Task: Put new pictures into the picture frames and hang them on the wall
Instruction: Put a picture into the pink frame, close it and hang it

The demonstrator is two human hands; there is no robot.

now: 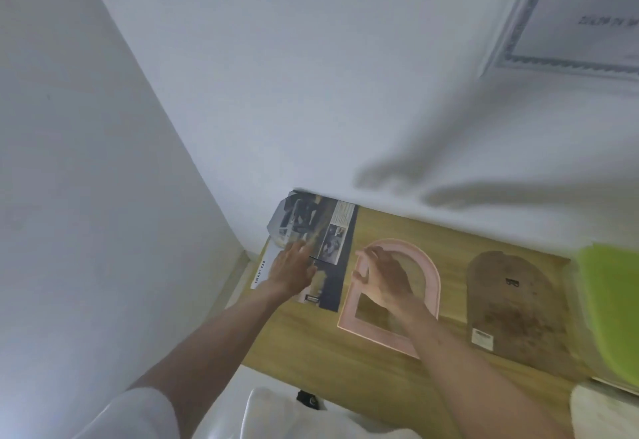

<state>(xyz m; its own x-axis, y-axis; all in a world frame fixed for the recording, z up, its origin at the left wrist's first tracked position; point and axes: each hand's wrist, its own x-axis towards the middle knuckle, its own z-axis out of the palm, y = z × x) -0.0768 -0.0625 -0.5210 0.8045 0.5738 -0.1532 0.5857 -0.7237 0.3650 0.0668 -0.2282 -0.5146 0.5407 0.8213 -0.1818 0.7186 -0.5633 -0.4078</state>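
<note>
A pink arch-shaped picture frame [356, 326] lies flat on the wooden table [345, 369], with wood showing through its opening. My right hand [383, 281] hovers over the frame's upper left part, fingers curled near its rim; whether it touches is unclear. To the left lies an open magazine [333, 231] with car pictures, and my left hand [294, 269] rests flat on its page, fingers spread. A brown arch-shaped backing board [511, 314] with a small hanger lies to the right of the frame.
White walls meet in a corner behind the table. A framed certificate [570, 23] hangs on the wall at the upper right. A lime-green object [612, 310] sits at the table's right end, with something white [601, 411] below it. The view is motion-blurred.
</note>
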